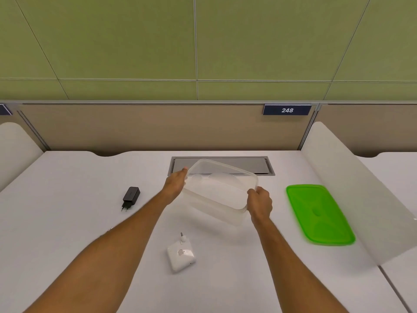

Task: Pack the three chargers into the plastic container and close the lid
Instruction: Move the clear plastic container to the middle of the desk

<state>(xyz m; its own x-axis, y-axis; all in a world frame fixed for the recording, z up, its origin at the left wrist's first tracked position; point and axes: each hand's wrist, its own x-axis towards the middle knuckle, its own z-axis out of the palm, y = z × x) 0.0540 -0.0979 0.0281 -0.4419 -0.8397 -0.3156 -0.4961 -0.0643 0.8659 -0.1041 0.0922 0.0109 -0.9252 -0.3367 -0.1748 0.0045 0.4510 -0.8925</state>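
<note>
A clear plastic container (220, 190) sits in the middle of the white desk, turned at an angle, and I can make out no charger inside. My left hand (176, 184) holds its left end. My right hand (259, 201) grips its near right corner. A black charger (130, 196) with a two-pin plug lies on the desk to the left. A white square charger (181, 255) with a logo lies near me, between my forearms. The green lid (319, 214) rests flat on the desk to the right. A third charger is not in sight.
A grey cable hatch (225, 164) is set into the desk just behind the container. A white divider panel (361, 195) stands along the right side, close to the lid. A tan partition (158, 127) closes off the back edge.
</note>
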